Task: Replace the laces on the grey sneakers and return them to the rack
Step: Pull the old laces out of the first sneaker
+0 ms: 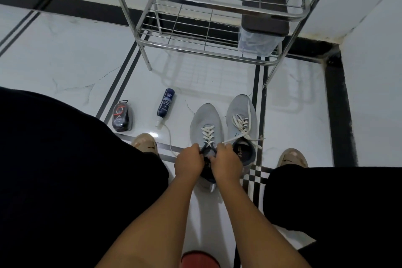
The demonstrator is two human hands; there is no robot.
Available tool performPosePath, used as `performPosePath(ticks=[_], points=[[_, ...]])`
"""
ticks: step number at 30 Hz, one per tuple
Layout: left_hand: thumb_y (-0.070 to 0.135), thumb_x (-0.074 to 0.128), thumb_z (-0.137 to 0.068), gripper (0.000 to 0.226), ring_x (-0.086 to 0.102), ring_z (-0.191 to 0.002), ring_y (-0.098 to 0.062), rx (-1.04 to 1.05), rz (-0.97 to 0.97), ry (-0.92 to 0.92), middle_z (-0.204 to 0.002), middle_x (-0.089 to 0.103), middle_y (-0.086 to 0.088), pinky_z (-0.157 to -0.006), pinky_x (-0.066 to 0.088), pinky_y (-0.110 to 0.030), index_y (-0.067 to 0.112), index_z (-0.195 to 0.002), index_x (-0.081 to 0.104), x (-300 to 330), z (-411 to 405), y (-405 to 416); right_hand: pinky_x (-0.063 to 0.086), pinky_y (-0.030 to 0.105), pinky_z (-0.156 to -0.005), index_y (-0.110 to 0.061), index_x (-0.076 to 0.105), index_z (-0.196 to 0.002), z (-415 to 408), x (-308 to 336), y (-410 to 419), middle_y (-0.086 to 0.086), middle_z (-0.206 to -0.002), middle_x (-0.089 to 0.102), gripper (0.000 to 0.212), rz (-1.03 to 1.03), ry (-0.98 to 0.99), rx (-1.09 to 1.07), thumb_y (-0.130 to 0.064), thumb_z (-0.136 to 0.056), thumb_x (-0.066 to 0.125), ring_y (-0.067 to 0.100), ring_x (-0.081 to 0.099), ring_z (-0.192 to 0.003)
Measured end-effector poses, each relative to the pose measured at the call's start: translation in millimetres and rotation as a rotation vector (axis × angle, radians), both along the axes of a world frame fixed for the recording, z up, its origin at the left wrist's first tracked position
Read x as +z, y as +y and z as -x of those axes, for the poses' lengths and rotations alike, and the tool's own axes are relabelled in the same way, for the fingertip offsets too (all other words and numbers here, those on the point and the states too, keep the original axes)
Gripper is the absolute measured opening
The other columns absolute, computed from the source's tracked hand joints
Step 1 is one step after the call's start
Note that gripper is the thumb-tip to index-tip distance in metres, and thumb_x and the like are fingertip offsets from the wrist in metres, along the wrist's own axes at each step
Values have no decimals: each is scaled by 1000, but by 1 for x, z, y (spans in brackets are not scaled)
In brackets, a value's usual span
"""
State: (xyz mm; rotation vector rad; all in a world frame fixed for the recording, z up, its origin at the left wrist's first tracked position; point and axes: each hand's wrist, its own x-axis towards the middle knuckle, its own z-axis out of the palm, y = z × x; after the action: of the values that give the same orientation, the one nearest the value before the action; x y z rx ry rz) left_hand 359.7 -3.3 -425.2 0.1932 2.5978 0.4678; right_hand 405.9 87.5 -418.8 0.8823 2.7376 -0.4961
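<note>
Two grey sneakers stand side by side on the white floor, toes pointing away from me. The left sneaker (pixel 204 119) carries a white lace (pixel 207 134) crossed up its front. My left hand (pixel 188 162) and my right hand (pixel 228 162) sit at its collar, each with fingers curled round an end of that lace. One end trails left across the floor, the other runs right over the second shoe. The right sneaker (pixel 240 111) has its own white lace (pixel 243 126), loosely threaded with ends hanging free.
A chrome wire shoe rack (pixel 165 48) stands just beyond the sneakers; a clear plastic box with a dark lid (pixel 264 26) sits on its lower shelf at right. A blue spray bottle (pixel 165 102) and a dark polish container (pixel 122 116) lie left. My knees and sandalled feet flank the shoes.
</note>
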Motion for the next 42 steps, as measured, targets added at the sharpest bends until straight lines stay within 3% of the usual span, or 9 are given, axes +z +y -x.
performPosePath(ticks=[7,12,17,22,27,30,33,37,42], points=[[21,53,-90,22,59,-103,-32,332,26,-162,-112,60,-12,-70,40,-32,11,-110,52,4,3,-25,42,28,-68,-14,71,-99,7,-6,9,9,-100,68,21,412,-20,-332,-27,-95,55,29,62,-93],[16,51,-90,25,48,-105,-26,-107,-12,292,-121,48,-5,-80,39,-34,20,-114,54,1,4,-9,50,31,-76,-15,73,-93,12,-10,11,11,-92,71,17,497,-41,-192,-27,-90,61,29,65,-91],[31,52,-93,22,45,-111,-22,-232,32,251,-121,50,2,-89,37,-34,22,-107,66,-14,14,3,50,32,-72,-16,72,-85,10,-13,11,10,-85,70,14,515,-36,-210,-25,-89,61,29,65,-86],[14,42,-93,27,42,-57,-15,1153,-807,-334,-62,51,-2,-53,37,-24,14,-66,45,2,30,-14,52,32,-74,-14,73,-88,5,-18,19,7,-80,67,15,606,-1,-350,-25,-90,63,27,65,-84],[46,49,-92,35,58,-80,-19,208,-211,-283,-78,62,-2,-69,39,-29,19,-74,62,8,35,-2,54,37,-74,-20,62,-66,7,-20,16,6,-69,62,23,611,-2,-329,-23,-88,65,25,59,-71],[43,55,-91,23,59,-93,-18,92,-147,-255,-91,66,1,-74,37,-30,25,-90,69,6,23,7,48,30,-66,-23,54,-57,7,-19,17,5,-69,59,33,590,-21,-321,-23,-89,63,22,56,-70],[30,53,-92,20,61,-89,-25,517,-413,-372,-90,65,-7,-79,44,-36,20,-77,62,5,26,5,43,28,-65,-21,59,-64,6,-20,18,4,-70,60,26,592,-18,-316,-24,-89,63,22,56,-72],[17,38,-99,26,53,-58,-15,1535,-1237,-546,-71,55,-3,-58,48,-27,12,-76,50,12,45,-16,43,25,-64,-21,62,-70,4,-21,22,4,-71,61,22,598,-12,-340,-25,-91,63,21,57,-71],[25,41,-98,20,45,-52,-15,1211,-919,-397,-80,54,-7,-44,36,-22,11,-111,48,17,49,1,48,28,-69,-21,62,-70,3,-23,21,4,-72,61,21,610,-18,-344,-26,-90,64,23,58,-73]])
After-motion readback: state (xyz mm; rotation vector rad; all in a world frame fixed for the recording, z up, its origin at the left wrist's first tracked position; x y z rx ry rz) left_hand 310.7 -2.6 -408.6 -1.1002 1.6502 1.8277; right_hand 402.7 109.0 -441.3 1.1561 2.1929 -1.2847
